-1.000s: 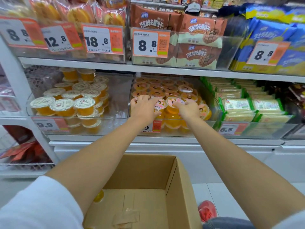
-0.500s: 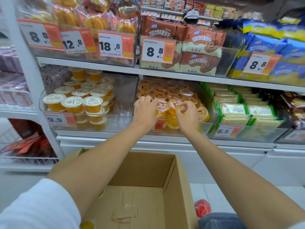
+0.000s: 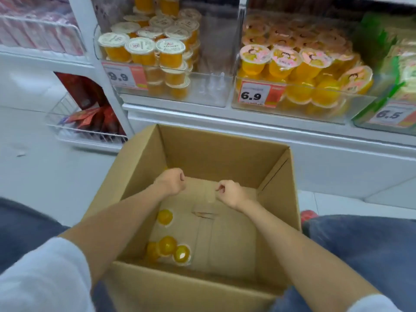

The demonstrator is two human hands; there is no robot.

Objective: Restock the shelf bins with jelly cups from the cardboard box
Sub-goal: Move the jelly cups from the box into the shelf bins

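The open cardboard box point(image 3: 216, 154) stands on the floor between my knees. Several orange jelly cups lie on its bottom at the left: one alone point(image 3: 165, 217) and a small cluster point(image 3: 171, 248) nearer me. My left hand point(image 3: 172, 182) and my right hand point(image 3: 229, 192) hover side by side over the middle of the box, fingers loosely curled, holding nothing. Above, the clear shelf bin point(image 3: 337, 106) with the 6.9 tag is packed with pink-lidded jelly cups point(image 3: 286, 61).
A second clear bin point(image 3: 207, 88) with a 9.9 tag holds white-lidded orange cups point(image 3: 141, 49), its right half bare. Green packets point(image 3: 403, 70) fill the bin at far right. A wire basket of red packets point(image 3: 90, 124) sits low at left. My red shoe point(image 3: 309, 216) is beside the box.
Both hands left the cups in the 6.9 bin and dropped down over the box, holding nothing. My view tilted down, so the box bottom and loose cups now show.
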